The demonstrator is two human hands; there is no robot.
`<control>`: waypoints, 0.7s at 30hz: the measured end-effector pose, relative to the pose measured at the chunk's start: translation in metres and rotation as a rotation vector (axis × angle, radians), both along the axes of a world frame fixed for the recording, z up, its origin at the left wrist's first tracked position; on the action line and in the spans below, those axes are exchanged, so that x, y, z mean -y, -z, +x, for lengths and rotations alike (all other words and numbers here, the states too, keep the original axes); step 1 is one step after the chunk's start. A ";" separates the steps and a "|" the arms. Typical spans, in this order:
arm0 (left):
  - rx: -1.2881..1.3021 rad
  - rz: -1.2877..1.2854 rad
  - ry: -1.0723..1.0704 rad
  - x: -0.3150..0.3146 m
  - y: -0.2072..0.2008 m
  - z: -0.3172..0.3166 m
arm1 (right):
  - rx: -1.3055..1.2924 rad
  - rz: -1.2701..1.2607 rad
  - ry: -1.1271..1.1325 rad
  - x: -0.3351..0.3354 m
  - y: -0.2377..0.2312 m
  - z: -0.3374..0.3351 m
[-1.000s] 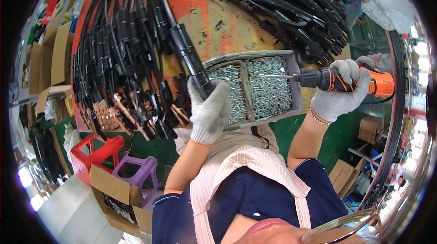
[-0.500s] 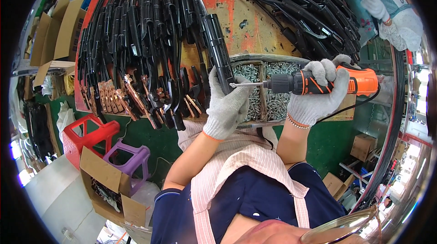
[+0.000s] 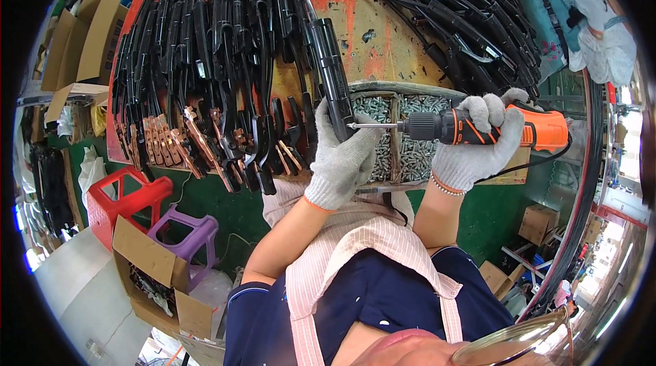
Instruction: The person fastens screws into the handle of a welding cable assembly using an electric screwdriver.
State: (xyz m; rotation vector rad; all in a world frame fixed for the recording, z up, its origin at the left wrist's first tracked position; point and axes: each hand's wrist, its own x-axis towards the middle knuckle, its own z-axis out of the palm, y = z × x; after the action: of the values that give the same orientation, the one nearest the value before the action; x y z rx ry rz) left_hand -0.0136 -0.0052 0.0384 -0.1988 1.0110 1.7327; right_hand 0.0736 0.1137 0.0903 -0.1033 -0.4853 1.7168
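My left hand (image 3: 345, 164), in a grey knit glove, is closed around the lower end of a black tubular handle (image 3: 330, 69), which looks like part of a welding electrode holder. A cable leads up from its far end. My right hand (image 3: 471, 144), also gloved, grips an orange and black electric screwdriver (image 3: 547, 130) held level. Its long bit (image 3: 379, 125) points left, and the tip meets the side of the handle by my left thumb. Any screw at the tip is too small to make out. Below the bit is a divided tray (image 3: 394, 151) full of small silvery screws.
Many black handles with copper jaws (image 3: 158, 141) lie on the worn red and yellow table (image 3: 369, 31) at left. More black handles and cables (image 3: 471, 24) are piled at right. A red stool (image 3: 123, 195), a purple stool (image 3: 188, 233) and an open carton (image 3: 154, 250) stand lower left. Another person's gloved hand (image 3: 591, 11) shows upper right.
My hands, the handle and the screwdriver hold nearly the same pose, with the bit tip now close against the handle. The other person's gloved hand has shifted right. The view has turned slightly.
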 end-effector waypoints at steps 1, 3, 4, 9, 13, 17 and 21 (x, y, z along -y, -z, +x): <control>-0.014 -0.026 -0.007 -0.001 -0.002 0.000 | 0.015 0.022 0.018 0.000 0.000 0.000; -0.024 -0.019 -0.001 -0.001 -0.001 0.000 | 0.031 0.041 0.035 0.003 -0.001 0.002; -0.036 -0.012 0.006 0.000 0.000 0.001 | 0.063 0.065 0.037 0.005 -0.003 0.002; -0.025 -0.023 -0.009 0.000 -0.003 0.001 | 0.175 0.211 0.308 0.012 -0.019 -0.008; -0.096 -0.014 -0.007 0.000 0.005 0.003 | 0.288 0.360 -0.011 0.018 -0.028 -0.005; -0.069 -0.032 -0.011 -0.003 0.000 0.001 | 0.447 0.480 0.018 0.030 -0.040 -0.017; -0.072 0.008 -0.017 -0.003 0.002 -0.001 | 0.543 0.535 0.063 0.030 -0.046 -0.023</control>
State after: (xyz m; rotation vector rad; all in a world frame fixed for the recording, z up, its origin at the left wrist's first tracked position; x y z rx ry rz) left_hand -0.0145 -0.0026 0.0363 -0.1413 1.0571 1.7701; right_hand 0.0507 0.0834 0.1365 -0.1960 -1.3112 1.4337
